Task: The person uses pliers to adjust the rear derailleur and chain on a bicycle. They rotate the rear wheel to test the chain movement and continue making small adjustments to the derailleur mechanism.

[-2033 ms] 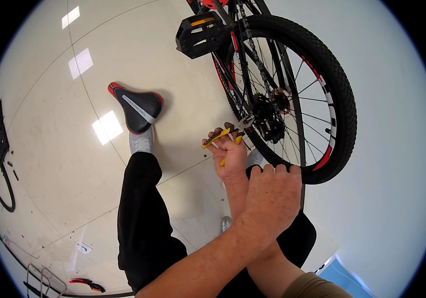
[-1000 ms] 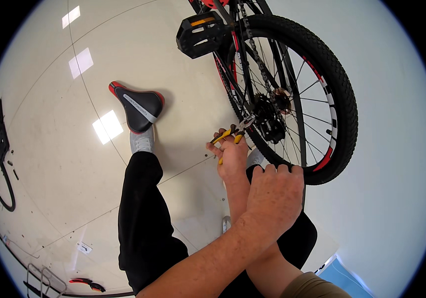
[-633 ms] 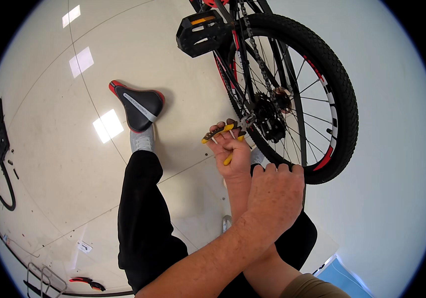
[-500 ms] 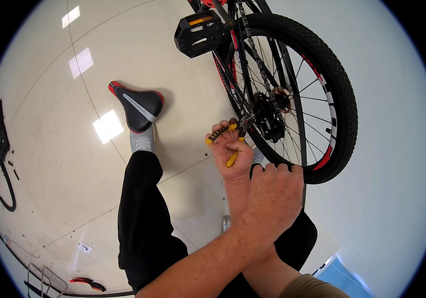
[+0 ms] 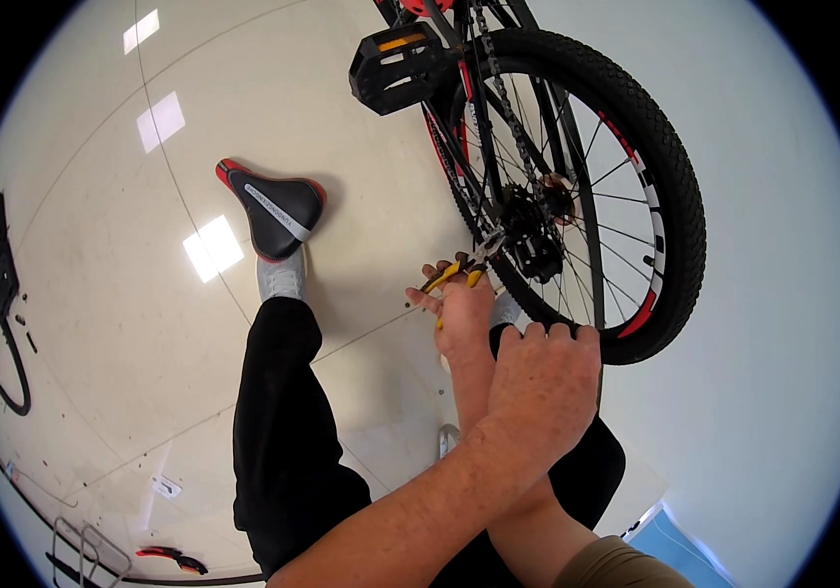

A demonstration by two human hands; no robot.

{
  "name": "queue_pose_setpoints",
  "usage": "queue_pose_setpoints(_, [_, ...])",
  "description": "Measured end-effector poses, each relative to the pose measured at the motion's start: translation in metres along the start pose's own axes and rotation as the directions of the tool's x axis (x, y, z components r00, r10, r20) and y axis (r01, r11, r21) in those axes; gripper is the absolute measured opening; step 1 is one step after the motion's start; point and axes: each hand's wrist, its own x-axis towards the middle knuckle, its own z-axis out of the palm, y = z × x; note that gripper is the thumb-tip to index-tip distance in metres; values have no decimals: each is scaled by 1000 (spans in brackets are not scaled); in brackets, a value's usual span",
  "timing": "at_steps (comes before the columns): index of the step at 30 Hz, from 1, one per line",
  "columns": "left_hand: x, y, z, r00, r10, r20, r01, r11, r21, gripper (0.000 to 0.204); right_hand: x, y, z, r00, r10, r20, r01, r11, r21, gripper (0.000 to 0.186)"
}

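My left forearm crosses over the right one. The left hand (image 5: pixel 545 377) is closed at the lower edge of the bicycle's rear tyre (image 5: pixel 676 245), its knuckles up and its fingertips hidden. In my right hand (image 5: pixel 464 309) is a pair of pliers (image 5: pixel 444 277) with yellow and dark handles. Some of its fingers stretch past the handles. The plier jaws are at the lower end of the frame, beside the rear derailleur (image 5: pixel 537 257); what they touch is too small to tell. The chain (image 5: pixel 503 93) runs from the derailleur area toward the top.
A black pedal (image 5: pixel 400 69) juts out at the upper left of the wheel. A black and red saddle (image 5: pixel 281 211) is just beyond my left shoe (image 5: pixel 283 277). Dark parts (image 5: pixel 0 260) lie at the far left, and a red and black piece (image 5: pixel 173 560) lies at lower left.
My right hand has turned and shifted slightly right on the pliers, and its fingers have straightened. The handles have swung with it. My left hand has stayed at the tyre.
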Motion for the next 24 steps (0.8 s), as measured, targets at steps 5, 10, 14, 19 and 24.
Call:
queue_pose_setpoints(5, [2,0,0,1000,-1,6,1,1000,0,21,2,1,0,1000,-4,20,4,1000,-12,34])
queue_pose_setpoints(10, [2,0,-3,999,-6,33,6,1000,16,22,6,-2,0,998,-4,68,4,1000,-2,40])
queue_pose_setpoints(14, [2,-1,-1,1000,-9,26,8,1000,14,22,4,-3,5,998,-15,62,14,1000,6,37])
queue_pose_setpoints(19, [1,0,-2,1000,-4,3,4,1000,-5,22,3,-1,16,1000,-7,-27,8,999,46,33])
queue_pose_setpoints(24, [2,0,-2,1000,-1,0,1,1000,-15,21,8,5,15,999,-19,-35,22,998,60,31])
